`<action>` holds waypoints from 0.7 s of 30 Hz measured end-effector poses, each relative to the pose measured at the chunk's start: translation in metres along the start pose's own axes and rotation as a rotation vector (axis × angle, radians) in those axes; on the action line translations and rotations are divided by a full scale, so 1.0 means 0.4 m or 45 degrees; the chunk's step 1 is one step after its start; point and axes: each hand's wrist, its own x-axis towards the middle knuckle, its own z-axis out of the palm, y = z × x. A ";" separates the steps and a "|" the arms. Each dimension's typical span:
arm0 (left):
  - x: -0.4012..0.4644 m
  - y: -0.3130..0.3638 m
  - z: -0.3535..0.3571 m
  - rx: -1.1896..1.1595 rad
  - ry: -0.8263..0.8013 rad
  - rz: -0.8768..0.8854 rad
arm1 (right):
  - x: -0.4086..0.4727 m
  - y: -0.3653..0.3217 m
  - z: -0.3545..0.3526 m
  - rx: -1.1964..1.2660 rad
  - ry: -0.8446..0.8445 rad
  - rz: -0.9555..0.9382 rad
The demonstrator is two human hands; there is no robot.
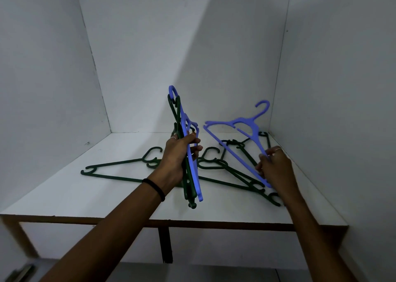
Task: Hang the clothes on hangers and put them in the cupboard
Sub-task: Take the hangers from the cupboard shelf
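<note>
A: Grips first. Left hand [180,153] is wrapped round a bunch of hangers [188,153], fingers curled tight at about mid-length, bunch held near upright. Right hand [274,168] pinches the lower bar of a single blue hanger [235,132], which tilts up and away from the fingers, hook at the far top.

B: How many in the bunch?

A: One blue on the near side, w/ green ones behind it. Two green at least, maybe three; they overlap, can't tell exactly. So two blue in hand altogether.

B: And loose ones?

A: Green pile [225,170] lies flat on the shelf [107,196], under and between both hands, spreading out past the left wrist. Roughly five or six, tangled, so approx only.

B: How'll they handle?

A: My read: thin plastic, light, stiff, prob a bit slick. Hooks snag each other, esp in that pile. Best held where the left hand has them, round the stacked bars, or at the neck just under the hook. Lifting by a tip would let them swing and catch.

B: Clothes?

A: None in view. Just cupboard walls [150,46] beyond the hands, and the shelf edge below the forearms. Looks like the hanger-gathering step; no hanging begun.
</note>
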 end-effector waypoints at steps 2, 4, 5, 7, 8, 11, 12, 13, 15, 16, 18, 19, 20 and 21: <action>0.001 -0.010 0.005 0.004 -0.009 0.016 | -0.040 -0.038 0.024 0.026 0.021 -0.095; 0.001 -0.019 0.009 0.003 -0.012 0.023 | -0.083 -0.079 0.050 0.057 0.036 -0.150; 0.001 -0.022 0.011 -0.002 -0.015 0.027 | -0.105 -0.100 0.064 0.069 0.031 -0.169; -0.001 -0.026 0.016 -0.009 -0.022 0.039 | -0.149 -0.130 0.094 0.058 0.006 -0.228; -0.003 -0.026 0.018 -0.015 -0.026 0.043 | -0.170 -0.141 0.109 0.048 -0.014 -0.266; -0.012 -0.023 0.022 -0.056 -0.063 0.038 | -0.222 -0.161 0.157 0.080 -0.095 -0.327; -0.016 -0.021 0.021 -0.078 -0.074 0.034 | -0.234 -0.166 0.170 0.102 -0.122 -0.327; -0.019 -0.018 0.016 -0.093 -0.079 0.030 | -0.242 -0.170 0.180 0.125 -0.140 -0.323; -0.023 -0.013 0.003 -0.087 -0.076 0.021 | -0.253 -0.180 0.190 0.202 -0.173 -0.318; -0.024 -0.011 -0.004 -0.074 -0.071 0.020 | -0.257 -0.186 0.192 0.253 -0.192 -0.322; -0.025 -0.008 -0.017 -0.045 -0.062 0.041 | -0.266 -0.195 0.193 0.336 -0.239 -0.330; -0.026 -0.007 -0.023 -0.028 -0.056 0.054 | -0.270 -0.197 0.194 0.347 -0.265 -0.339; -0.027 -0.006 -0.027 -0.010 -0.052 0.063 | -0.274 -0.200 0.196 0.346 -0.296 -0.351; -0.029 -0.006 -0.031 0.006 -0.050 0.064 | -0.276 -0.200 0.198 0.345 -0.324 -0.365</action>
